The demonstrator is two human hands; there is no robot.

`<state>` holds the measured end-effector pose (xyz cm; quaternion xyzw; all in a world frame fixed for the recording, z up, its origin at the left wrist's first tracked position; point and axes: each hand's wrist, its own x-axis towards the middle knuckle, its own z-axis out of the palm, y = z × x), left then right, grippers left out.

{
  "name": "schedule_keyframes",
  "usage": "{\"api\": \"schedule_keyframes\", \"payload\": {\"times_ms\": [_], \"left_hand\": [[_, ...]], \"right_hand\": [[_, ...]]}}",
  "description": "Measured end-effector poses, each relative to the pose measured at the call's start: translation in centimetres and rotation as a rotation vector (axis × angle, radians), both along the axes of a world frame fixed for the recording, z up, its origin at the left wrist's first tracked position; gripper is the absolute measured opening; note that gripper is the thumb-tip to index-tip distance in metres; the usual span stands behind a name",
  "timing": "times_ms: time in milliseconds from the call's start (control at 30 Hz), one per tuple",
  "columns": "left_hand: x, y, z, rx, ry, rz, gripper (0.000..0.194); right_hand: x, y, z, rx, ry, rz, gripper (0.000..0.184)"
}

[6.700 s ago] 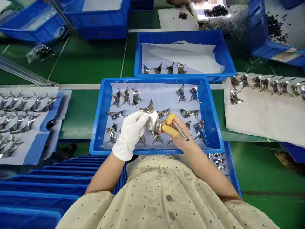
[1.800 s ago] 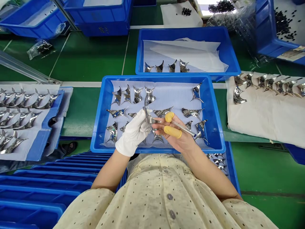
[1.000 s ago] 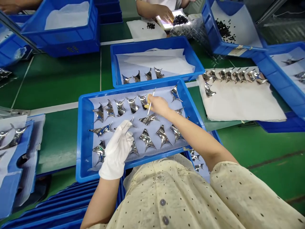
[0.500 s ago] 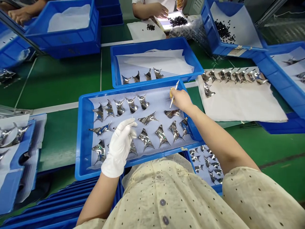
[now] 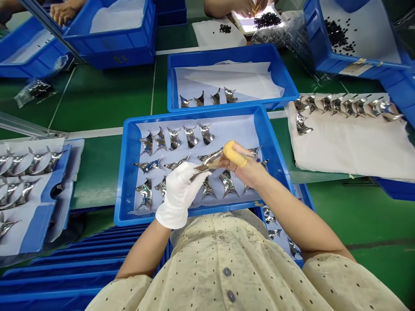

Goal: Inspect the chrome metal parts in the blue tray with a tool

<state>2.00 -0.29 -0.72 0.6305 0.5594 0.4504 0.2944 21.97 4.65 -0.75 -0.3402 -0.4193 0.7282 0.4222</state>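
A polished, curved steel piece with pointed wings [image 5: 207, 164] lies between my hands above the middle of a blue tray [image 5: 125, 172]. My left hand [image 5: 178, 194], in a white cotton glove, pinches one end of it. My right hand [image 5: 241, 162] has yellow finger cots, and one covered fingertip [image 5: 229, 152] presses near the piece's other end. A thin pen [image 5: 257, 160] sits in that hand, mostly hidden by the fingers. Several similar pieces lie in rows on the tray's white liner [image 5: 194, 123], some partly hidden under my hands.
Behind stands a blue tray with white paper and several pieces [image 5: 227, 73]. A white sheet with a row of pieces [image 5: 343, 147] lies to the right, and lined trays [image 5: 39, 185] to the left. A co-worker's hands [image 5: 249, 6] work by black small parts at the far side.
My right hand has come back from the tray's far right to the middle, meeting my left hand. The steel piece now lies between both hands. The view has shifted slightly.
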Motion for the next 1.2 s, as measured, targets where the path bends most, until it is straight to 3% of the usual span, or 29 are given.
{"api": "schedule_keyframes", "payload": {"times_ms": [133,400,700,933,1033,1200], "left_hand": [[-0.2,-0.8,0.0,0.037,-0.002,0.098,0.012],[0.4,-2.0,0.2,-0.022,0.009,0.16,0.022],[-1.1,-1.5,-0.3,-0.098,-0.221,0.135,0.004],[-1.8,-1.4,-1.3,-0.426,-0.551,-0.08,0.034],[-2.1,-1.3,-1.0,-0.42,-0.532,-0.125,0.041],[-2.3,-0.7,0.0,-0.295,-0.329,-0.217,0.043]], "right_hand": [[-1.4,-0.8,-1.4,0.018,0.014,-0.036,0.058],[-3.1,-1.1,-1.8,0.01,-0.014,-0.073,0.054],[-4.0,-2.8,-1.7,0.039,0.021,-0.166,0.056],[-5.2,-5.5,-0.8,0.131,0.051,-0.184,0.05],[-5.0,-5.5,-0.7,0.136,0.084,-0.182,0.05],[-4.2,-4.8,-0.3,0.124,0.061,-0.263,0.046]]}}
